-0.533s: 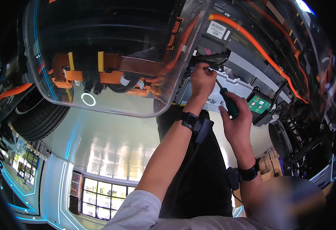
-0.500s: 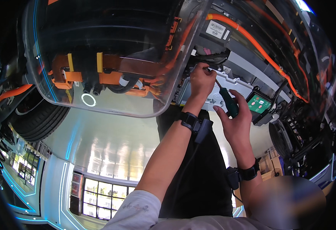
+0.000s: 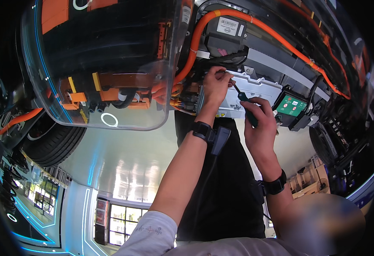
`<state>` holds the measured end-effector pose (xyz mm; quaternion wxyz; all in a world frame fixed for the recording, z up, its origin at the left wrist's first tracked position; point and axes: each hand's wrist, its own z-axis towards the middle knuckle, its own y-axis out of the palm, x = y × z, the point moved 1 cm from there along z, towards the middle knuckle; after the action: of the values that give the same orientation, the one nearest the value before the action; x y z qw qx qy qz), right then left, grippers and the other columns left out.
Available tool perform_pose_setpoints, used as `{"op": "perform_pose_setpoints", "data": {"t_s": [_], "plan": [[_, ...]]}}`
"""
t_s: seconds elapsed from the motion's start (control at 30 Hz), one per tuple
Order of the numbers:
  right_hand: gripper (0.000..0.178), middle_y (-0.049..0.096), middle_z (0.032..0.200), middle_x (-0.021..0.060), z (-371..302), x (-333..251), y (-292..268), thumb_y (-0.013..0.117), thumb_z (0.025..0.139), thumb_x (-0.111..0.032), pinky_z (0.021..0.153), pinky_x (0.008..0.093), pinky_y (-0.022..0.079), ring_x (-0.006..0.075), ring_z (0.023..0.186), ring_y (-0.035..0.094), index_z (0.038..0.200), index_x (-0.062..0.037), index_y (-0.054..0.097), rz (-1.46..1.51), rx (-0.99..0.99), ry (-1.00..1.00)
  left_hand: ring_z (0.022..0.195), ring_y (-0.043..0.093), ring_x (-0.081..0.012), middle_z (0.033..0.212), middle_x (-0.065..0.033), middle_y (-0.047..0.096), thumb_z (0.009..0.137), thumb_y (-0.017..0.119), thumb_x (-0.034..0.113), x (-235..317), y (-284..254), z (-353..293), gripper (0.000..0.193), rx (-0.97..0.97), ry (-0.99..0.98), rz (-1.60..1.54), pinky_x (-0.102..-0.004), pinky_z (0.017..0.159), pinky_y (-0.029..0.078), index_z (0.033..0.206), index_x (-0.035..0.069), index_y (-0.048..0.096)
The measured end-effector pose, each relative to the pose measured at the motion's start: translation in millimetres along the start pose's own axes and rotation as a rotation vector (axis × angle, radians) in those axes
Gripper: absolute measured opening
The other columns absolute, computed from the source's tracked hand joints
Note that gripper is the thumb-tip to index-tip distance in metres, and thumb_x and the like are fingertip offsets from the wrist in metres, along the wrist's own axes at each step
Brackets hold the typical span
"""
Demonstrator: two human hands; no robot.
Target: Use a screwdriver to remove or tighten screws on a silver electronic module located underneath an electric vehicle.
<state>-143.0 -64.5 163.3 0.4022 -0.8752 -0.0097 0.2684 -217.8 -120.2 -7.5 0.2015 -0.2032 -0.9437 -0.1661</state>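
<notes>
A screwdriver with a dark green handle (image 3: 250, 118) is gripped in my right hand (image 3: 261, 123), its shaft slanting up and left. The tip ends by the fingertips of my left hand (image 3: 216, 88), which are pinched together; whatever they hold is hidden. Both hands are over a silver metal box (image 3: 260, 90) with a ribbed, notched upper edge. My left hand covers its upper left corner. Several small dark bits, too small to name, lie on the box's face beside the screwdriver.
A transparent cover (image 3: 161, 121) over orange and black parts stands at left. An orange corrugated cable (image 3: 276, 39) arches above the box, past a black labelled module (image 3: 225, 32). A green-topped black unit (image 3: 291, 105) sits right of the box. A tyre (image 3: 54, 141) is at far left.
The view has shifted, so the vehicle parts sit further left. My right hand has moved up along the screwdriver handle, its fingers now closed more tightly. My left hand stays at the box's upper edge.
</notes>
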Motion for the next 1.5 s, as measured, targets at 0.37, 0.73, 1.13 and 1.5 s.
{"op": "perform_pose_setpoints", "data": {"t_s": [0.37,0.73,1.13,1.5], "plan": [[0.03,0.058,0.104,0.0128,-34,23,-20,0.062,0.077,0.007,0.08,0.0361,0.049,0.0313,0.093,0.061,0.105,-0.0053,0.063,0.196,0.113,0.018,0.072,0.068,-0.0302,0.076,-0.0161,0.067,0.088,0.055,0.009,20,0,-6,0.014,0.011,0.323,0.973,-0.0394,0.065,0.053,0.099,0.001,0.056],[0.028,0.059,0.104,0.0127,-73,58,-12,0.062,0.078,0.004,0.082,0.0349,0.049,0.031,0.095,0.061,0.105,-0.0043,0.063,0.458,0.162,0.249,0.077,0.063,-0.0446,0.077,-0.0258,0.064,0.096,0.047,0.02,18,24,-10,0.019,0.062,0.475,1.542,-0.0523,0.068,0.05,0.098,0.001,0.045],[0.028,0.059,0.105,0.013,-123,100,-5,0.062,0.078,0.001,0.082,0.037,0.049,0.0319,0.096,0.061,0.105,-0.0052,0.063,0.661,0.307,0.457,0.074,0.062,-0.0434,0.077,-0.0211,0.064,0.096,0.049,0.023,-6,45,-29,0.02,-0.236,0.561,1.633,-0.0518,0.064,0.048,0.094,0.003,0.051],[0.029,0.06,0.101,0.0135,-166,129,0,0.062,0.079,0.003,0.077,0.0356,0.05,0.0313,0.088,0.062,0.107,-0.0043,0.061,0.733,0.472,0.565,0.069,0.063,-0.0331,0.076,-0.0165,0.065,0.093,0.054,0.024,-49,59,-52,0.024,-0.261,0.439,1.513,-0.0418,0.067,0.048,0.097,0.001,0.054]]}}
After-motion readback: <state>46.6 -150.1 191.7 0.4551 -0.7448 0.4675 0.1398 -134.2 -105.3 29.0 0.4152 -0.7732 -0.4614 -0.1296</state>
